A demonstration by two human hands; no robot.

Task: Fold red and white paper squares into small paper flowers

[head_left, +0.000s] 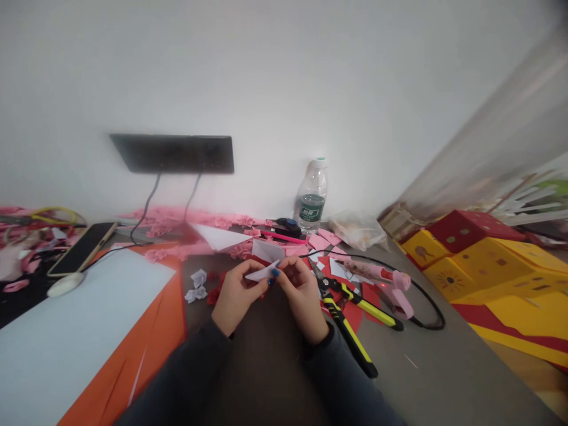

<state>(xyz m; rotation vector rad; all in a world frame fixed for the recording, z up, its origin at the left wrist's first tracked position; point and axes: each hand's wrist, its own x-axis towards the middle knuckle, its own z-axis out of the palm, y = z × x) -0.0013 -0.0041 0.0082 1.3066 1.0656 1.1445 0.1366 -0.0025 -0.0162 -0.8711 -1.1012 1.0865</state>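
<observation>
Between my two hands, above the middle of the grey table, is a small folded piece of white paper [261, 273]. My left hand [237, 293] is closed, with thumb and fingers pinching the paper's left side. My right hand [302, 291] is closed too, its fingertips pressed at the paper's right end, where blue nails show. White paper flowers [196, 286] and red paper flowers [214, 293] lie just left of my left hand. Pliers-like cutters with yellow and black handles [350, 319] rest open to the right of my right hand.
A pink glue gun [390, 284] with a black cord lies on red paper scraps at right. Behind stand a water bottle [312, 204] and pink paper flowers [164, 222]. White sheets [89, 307] over orange paper [164, 313], a mouse [65, 284] and a phone [84, 248] occupy the left. Yellow boxes [483, 272] stand right.
</observation>
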